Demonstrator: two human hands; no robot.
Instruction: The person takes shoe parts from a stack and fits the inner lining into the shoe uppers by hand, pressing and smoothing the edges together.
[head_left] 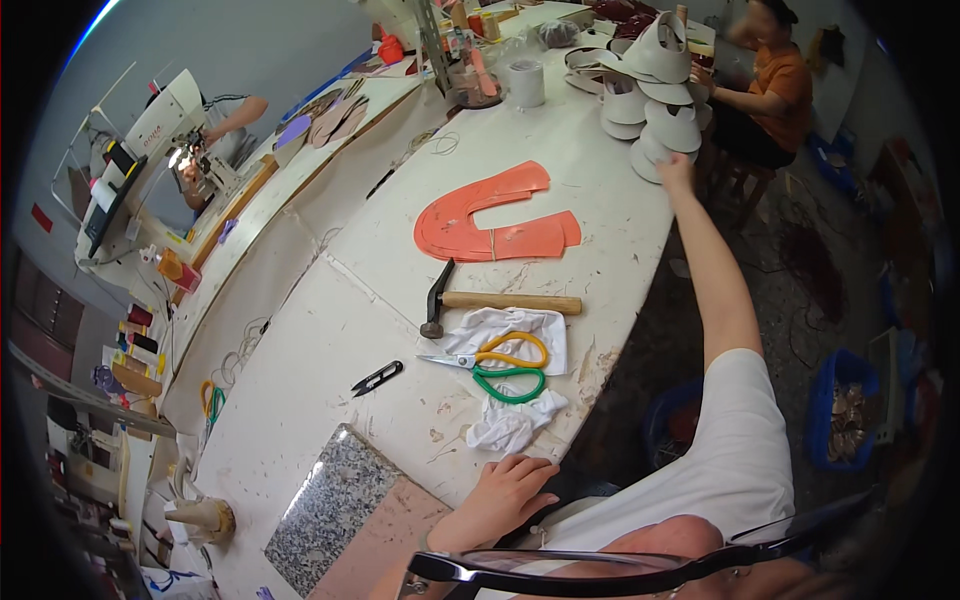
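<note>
Curved white pieces (pixel 668 125): pale, matte open loops, stacked in leaning piles at the worktable's (pixel 370 260) far right edge.
Blue crate (pixel 822 410): on floor; brown pieces (pixel 850 405) heaped inside.
Clear tub (pixel 468 97): orange-red item (pixel 485 75) inside.
Right hand (pixel 677 172): outstretched, at nearest loop; cannot tell whether fingers clamp it.
Left hand (pixel 508 495): fingers loosely extended, at near edge, beside white cloth (pixel 510 425).

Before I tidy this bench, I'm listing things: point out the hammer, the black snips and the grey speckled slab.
Hammer (pixel 505 302): head view, wooden handle.
Black snips (pixel 380 378): head view, mid-body.
Grey speckled slab (pixel 332 508): head view, top face.
</note>
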